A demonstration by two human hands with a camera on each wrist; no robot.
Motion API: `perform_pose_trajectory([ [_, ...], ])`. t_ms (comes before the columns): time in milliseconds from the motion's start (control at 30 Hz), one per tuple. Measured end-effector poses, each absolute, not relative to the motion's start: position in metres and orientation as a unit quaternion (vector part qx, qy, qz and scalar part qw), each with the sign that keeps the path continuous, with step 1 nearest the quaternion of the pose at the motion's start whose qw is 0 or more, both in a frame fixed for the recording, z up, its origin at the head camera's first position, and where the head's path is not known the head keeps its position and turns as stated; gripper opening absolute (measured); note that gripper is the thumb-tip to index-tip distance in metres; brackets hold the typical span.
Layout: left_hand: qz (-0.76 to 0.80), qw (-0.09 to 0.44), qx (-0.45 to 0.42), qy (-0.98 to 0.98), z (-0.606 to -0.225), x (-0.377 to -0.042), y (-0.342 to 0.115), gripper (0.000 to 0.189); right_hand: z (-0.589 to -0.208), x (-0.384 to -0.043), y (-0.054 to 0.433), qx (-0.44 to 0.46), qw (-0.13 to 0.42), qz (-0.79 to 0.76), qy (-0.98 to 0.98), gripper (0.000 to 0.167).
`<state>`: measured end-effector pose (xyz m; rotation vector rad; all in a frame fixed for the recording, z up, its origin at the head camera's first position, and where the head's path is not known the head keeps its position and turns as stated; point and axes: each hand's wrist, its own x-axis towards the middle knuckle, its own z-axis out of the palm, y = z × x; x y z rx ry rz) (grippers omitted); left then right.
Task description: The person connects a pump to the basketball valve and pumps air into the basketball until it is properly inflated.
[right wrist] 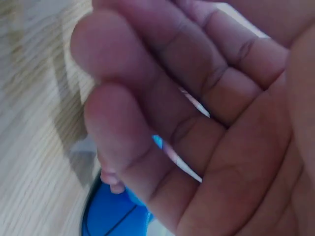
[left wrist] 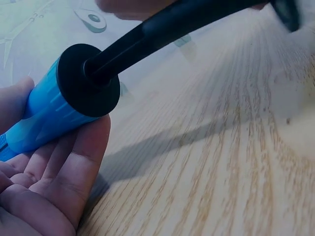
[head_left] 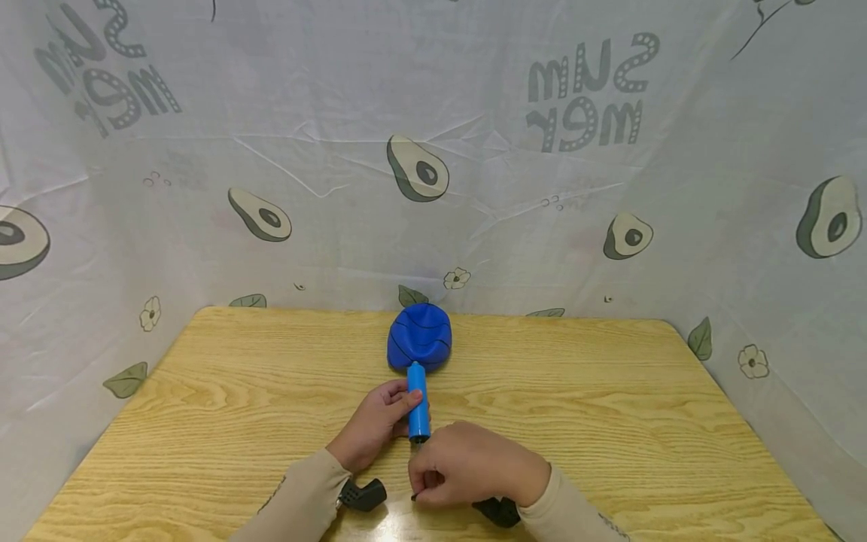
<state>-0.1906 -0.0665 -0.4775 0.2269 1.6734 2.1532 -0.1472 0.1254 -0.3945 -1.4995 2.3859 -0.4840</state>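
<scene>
The pump sat at the dented ball's 6 o'clock side, gripped in the left hand, while the right hand clasped its handle. A crooked push might have bent the nozzle or shoved the ball away. Its long axis ran 6 to 12 o'clock, nozzle toward 12.

Visible are one ball, one pump, one table and two sleeves.

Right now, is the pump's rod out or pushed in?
Out, at least partly: in the left wrist view, the black rod extends beyond the end cap of the blue pump.
</scene>
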Motion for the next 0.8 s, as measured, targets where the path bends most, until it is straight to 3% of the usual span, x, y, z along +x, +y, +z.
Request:
perform_pose_trajectory([
  [400, 0.761, 0.201, 0.073, 0.612, -0.474, -0.19, -0.066, 0.052, -0.399, -0.158, 0.133, -0.429, 0.043, -0.155, 0.889, 0.017],
  [800, 0.761, 0.202, 0.09, 0.61, -0.476, -0.19, -0.068, 0.049, -0.4, -0.159, 0.131, -0.469, 0.056, -0.144, 0.869, 0.01],
])
